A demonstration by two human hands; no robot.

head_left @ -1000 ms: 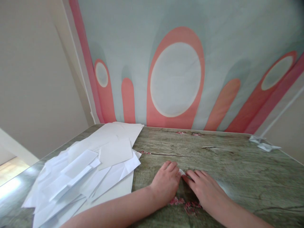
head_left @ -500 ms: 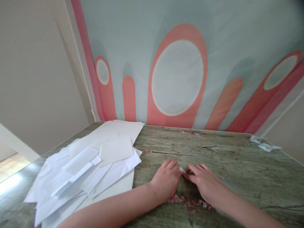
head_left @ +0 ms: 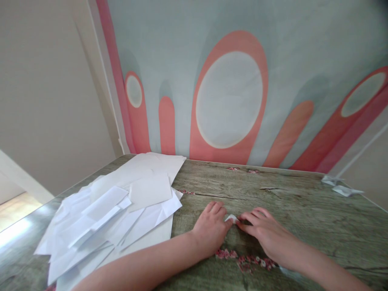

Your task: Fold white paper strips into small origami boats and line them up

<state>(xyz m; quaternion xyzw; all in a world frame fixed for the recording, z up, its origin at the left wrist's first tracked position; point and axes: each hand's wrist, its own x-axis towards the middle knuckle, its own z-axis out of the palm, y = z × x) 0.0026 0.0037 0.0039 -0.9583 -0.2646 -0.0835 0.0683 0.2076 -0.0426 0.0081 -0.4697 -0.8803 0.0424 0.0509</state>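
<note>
Paper scrap (head_left: 231, 218), small and white, sits between the two hands at the middle of the wooden table (head_left: 321, 218). From the left: loose white sheets (head_left: 150, 193) lie heaped; the left hand (head_left: 211, 227) pinches the scrap's left end; the right hand (head_left: 265, 231) pinches its right end; two small folded papers (head_left: 346, 190) lie near the far right corner.

The table (head_left: 212, 178) presents a grey-green wood-grain surface with pink flower clusters (head_left: 227, 254), an overlapping pile of white paper (head_left: 148, 192) at left, and two small folded white pieces at the far right (head_left: 347, 190). Beyond its far edge stands a pale blue-green panel (head_left: 169, 40) bearing rounded coral shapes (head_left: 166, 125). A plain wall (head_left: 45, 81) and light-brown floor (head_left: 18, 208) are noted at left.
</note>
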